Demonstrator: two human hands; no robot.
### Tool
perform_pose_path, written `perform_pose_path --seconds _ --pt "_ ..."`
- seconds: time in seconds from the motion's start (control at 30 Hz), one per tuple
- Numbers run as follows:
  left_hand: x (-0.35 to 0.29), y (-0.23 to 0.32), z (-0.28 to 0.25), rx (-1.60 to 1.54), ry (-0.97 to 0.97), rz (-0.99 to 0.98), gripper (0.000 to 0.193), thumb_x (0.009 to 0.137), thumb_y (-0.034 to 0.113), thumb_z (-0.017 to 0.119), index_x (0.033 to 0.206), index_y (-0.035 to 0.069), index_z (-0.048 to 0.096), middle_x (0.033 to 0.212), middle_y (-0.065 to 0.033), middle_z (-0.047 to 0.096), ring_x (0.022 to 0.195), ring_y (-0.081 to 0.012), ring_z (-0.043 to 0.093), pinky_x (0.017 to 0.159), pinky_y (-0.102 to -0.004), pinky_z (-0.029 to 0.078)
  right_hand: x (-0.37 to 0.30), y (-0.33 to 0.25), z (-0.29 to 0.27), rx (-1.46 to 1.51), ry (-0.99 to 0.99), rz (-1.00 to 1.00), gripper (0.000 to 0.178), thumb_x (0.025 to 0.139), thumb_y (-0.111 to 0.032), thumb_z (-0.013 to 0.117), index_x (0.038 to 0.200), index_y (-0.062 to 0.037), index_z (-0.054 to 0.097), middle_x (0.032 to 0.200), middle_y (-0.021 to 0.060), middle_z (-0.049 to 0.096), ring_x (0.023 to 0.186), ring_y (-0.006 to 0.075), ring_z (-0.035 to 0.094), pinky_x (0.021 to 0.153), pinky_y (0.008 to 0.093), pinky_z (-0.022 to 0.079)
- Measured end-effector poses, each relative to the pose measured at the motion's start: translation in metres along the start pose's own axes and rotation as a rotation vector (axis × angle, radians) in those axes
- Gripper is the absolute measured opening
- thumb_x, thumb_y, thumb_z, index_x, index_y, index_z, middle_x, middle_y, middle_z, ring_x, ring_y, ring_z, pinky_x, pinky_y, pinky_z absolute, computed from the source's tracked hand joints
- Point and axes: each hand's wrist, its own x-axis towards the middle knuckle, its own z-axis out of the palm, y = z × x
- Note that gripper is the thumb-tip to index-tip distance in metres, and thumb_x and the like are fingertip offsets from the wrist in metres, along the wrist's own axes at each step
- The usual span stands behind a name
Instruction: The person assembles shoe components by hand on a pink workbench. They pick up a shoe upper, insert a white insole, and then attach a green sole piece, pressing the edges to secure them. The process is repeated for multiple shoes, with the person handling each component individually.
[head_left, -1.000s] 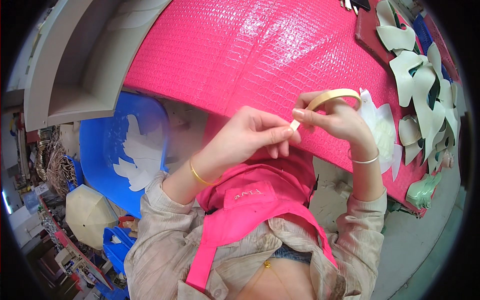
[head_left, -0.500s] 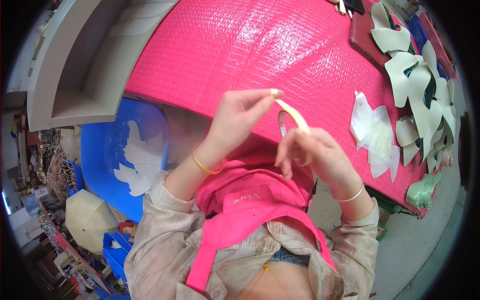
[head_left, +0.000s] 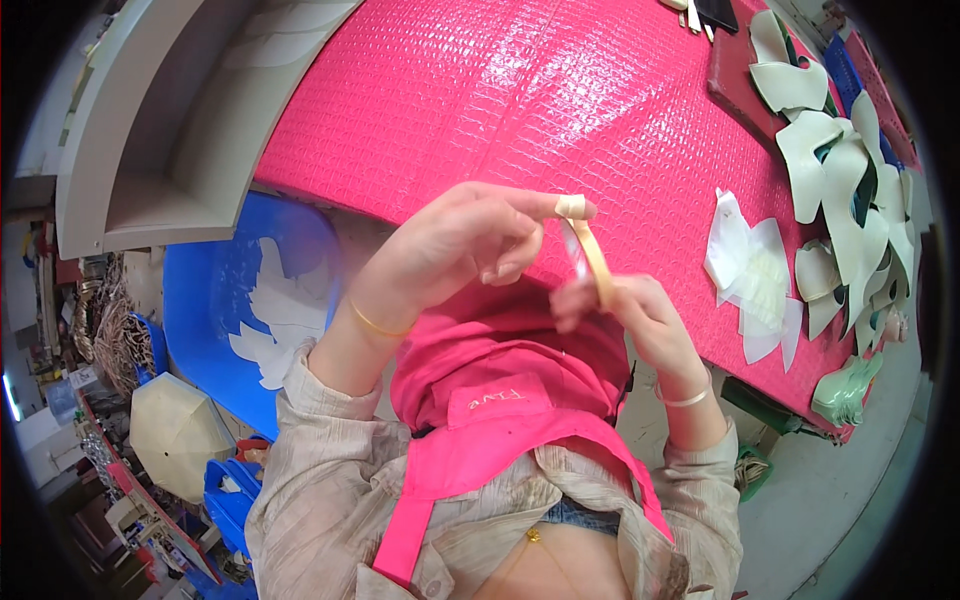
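Above the front edge of the pink-covered table, my left hand (head_left: 455,245) stretches out its index finger while the other fingers curl loosely. A band of cream tape (head_left: 571,207) goes around that finger near its tip. From there the strip leads down to a narrow roll of cream masking tape (head_left: 597,262). My right hand (head_left: 650,322) grips this roll at its lower side, with thumb and fingers closed on it. The roll is seen nearly edge-on, and some of the right fingers are blurred.
The pink table cover (head_left: 480,120) stretches ahead. White cut pieces (head_left: 745,260) lie at its right, beside a heap of pale curved pieces (head_left: 840,190) and a green stack (head_left: 845,390). At left stand a grey shelf box (head_left: 170,200) and a blue bin (head_left: 200,330) holding white sheets.
My left thumb has come off the index finger, which now points right with tape wrapped around it. My right hand and the roll have moved slightly down, and the roll has turned.
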Motion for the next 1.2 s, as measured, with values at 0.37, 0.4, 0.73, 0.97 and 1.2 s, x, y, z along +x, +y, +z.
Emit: perform_pose_path --seconds 0.37,0.4,0.73,0.97,1.2 --pt "0.004 -0.014 0.018 0.789 -0.047 -0.114 0.034 0.080 0.005 0.042 0.109 -0.001 0.059 0.054 0.0016 0.047 0.049 -0.0036 0.039 0.045 -0.0203 0.034 0.014 -0.035 -0.003 0.901 -0.023 -0.209 0.084 0.085 -0.063 0.024 0.111 0.0149 0.043 0.108 0.0292 0.051 0.104 0.0388 0.051 0.090 0.0469 0.040" --pt "0.001 -0.013 0.018 0.650 -0.085 -0.161 0.034 0.079 0.005 0.042 0.108 -0.002 0.059 0.055 0.0010 0.047 0.049 -0.0042 0.039 0.045 -0.0202 0.034 0.023 -0.033 -0.010 0.764 -0.019 -0.203 0.086 0.084 -0.064 0.022 0.115 0.0148 0.039 0.114 0.0285 0.047 0.109 0.0375 0.047 0.093 0.0469 0.036" --pt "0.006 -0.018 0.004 0.254 0.059 -0.075 0.037 0.082 0.000 0.040 0.117 -0.002 0.051 0.055 0.0012 0.045 0.049 -0.0039 0.037 0.048 -0.0193 0.033 -0.009 -0.009 -0.009 0.129 -0.301 0.153 0.089 0.080 -0.062 0.040 0.117 0.0181 0.038 0.098 0.0261 0.058 0.095 0.0324 0.058 0.089 0.0403 0.042" --pt "0.010 -0.044 0.022 0.987 -0.085 0.042 0.022 0.080 0.010 0.049 0.096 0.004 0.064 0.060 -0.0112 0.054 0.053 -0.0094 0.047 0.052 -0.0258 0.040 0.027 -0.041 -0.014 0.457 -0.143 -0.047 0.093 0.080 -0.067 0.030 0.125 0.0145 0.030 0.122 0.0282 0.043 0.117 0.0328 0.042 0.099 0.0398 0.031" --pt "0.008 -0.019 0.017 0.029 -0.020 -0.076 0.033 0.080 0.006 0.050 0.112 -0.003 0.055 0.059 0.0040 0.045 0.051 -0.0047 0.038 0.047 -0.0198 0.032 0.024 0.010 -0.024 0.113 -0.017 0.177 0.086 0.083 -0.067 0.020 0.112 0.0086 0.050 0.107 0.0156 0.057 0.106 0.0217 0.051 0.093 0.0322 0.036"
